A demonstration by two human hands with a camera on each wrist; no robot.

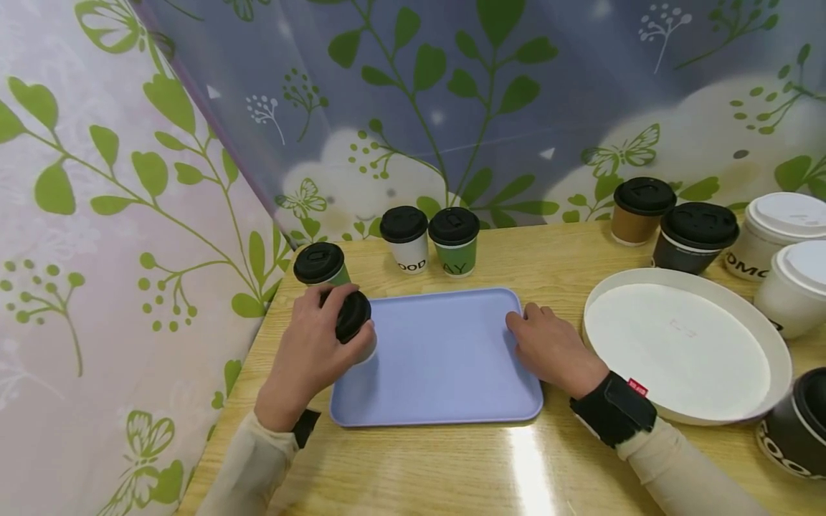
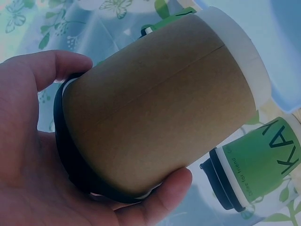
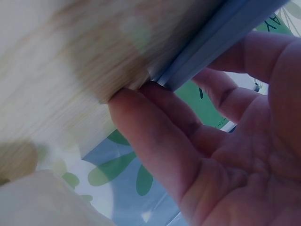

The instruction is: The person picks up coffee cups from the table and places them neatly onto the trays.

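My left hand (image 1: 316,344) grips a paper coffee cup (image 2: 160,99) by its black lid (image 1: 353,315), thumb and fingers spread around the rim. The cup has a brown sleeve and a white base, and is over the left end of a lavender tray (image 1: 445,358). My right hand (image 1: 548,344) pinches the tray's right edge, with the blue rim (image 3: 207,47) between its fingers in the right wrist view. Just beyond my left hand is a green cup with a black lid (image 1: 319,263). A white cup (image 1: 408,254) and another green cup (image 1: 456,254) stand behind the tray.
A round white tray (image 1: 684,344) lies to the right of my right hand. Around it stand a brown cup (image 1: 635,222), a black cup (image 1: 687,247), two white-lidded cups and another black cup (image 1: 796,430). Patterned cloth walls (image 1: 419,107) border the wooden table at the back and left.
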